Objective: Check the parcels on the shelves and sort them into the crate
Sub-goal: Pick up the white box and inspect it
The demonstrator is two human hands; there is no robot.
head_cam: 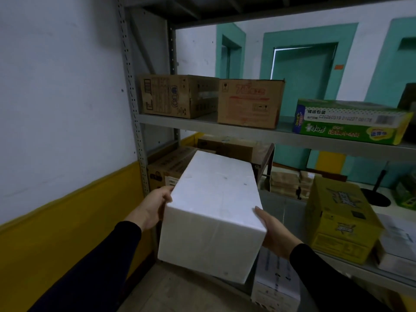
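Squarely between both hands, the white foam box (213, 212) was held in front of the metal shelves (247, 129), the left hand (155, 206) gripping its left side with thumb curled over the top edge, the right hand (274, 230) clasping its right side, thumb up along the corner.

head view | faces forward-down | close to hands | toward metal shelves (270, 131)

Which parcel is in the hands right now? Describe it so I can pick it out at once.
Start at the grey metal shelving against the white and yellow wall. In front of its lower shelf, the left hand and right hand hold a long box by its sides. It is plain white foam, unprinted, unlike the brown and yellow cartons around it.
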